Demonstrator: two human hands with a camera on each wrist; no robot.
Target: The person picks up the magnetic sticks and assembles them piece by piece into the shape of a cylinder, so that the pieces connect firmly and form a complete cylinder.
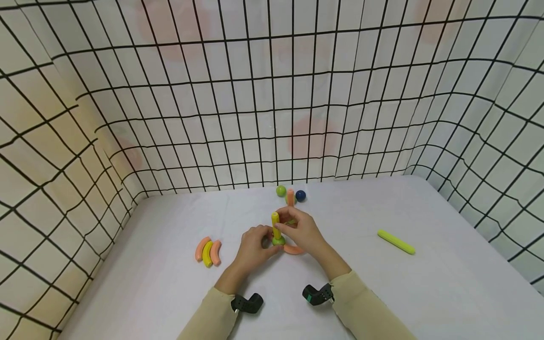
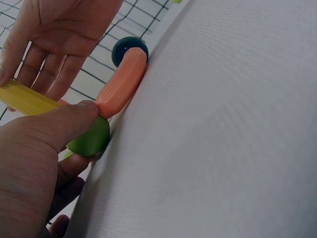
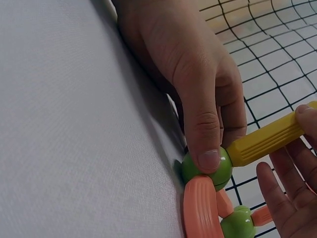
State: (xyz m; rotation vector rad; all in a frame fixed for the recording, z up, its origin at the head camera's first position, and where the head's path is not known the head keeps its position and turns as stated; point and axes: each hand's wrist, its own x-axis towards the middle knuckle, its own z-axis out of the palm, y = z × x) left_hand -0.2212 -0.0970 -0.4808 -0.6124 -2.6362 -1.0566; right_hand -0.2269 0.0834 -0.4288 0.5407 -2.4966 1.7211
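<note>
A yellow ribbed stick (image 1: 275, 225) stands upright on a green ball (image 1: 278, 241) at the middle of the white table. My left hand (image 1: 264, 242) pinches that green ball (image 3: 208, 169), with the thumb (image 2: 59, 124) pressed on top of it. My right hand (image 1: 290, 224) holds the yellow stick (image 3: 270, 139) near its upper end. An orange curved piece (image 1: 293, 249) lies against the ball's base; in the right wrist view the orange piece (image 3: 200, 208) touches a second green ball (image 3: 237, 223).
Behind the hands lie a green ball (image 1: 281, 191), an orange stick (image 1: 291, 197) and a dark blue ball (image 1: 300, 195). Three curved pieces (image 1: 207, 251), orange and yellow, sit to the left. A yellow-green stick (image 1: 396, 242) lies at right. Grid-patterned walls enclose the table.
</note>
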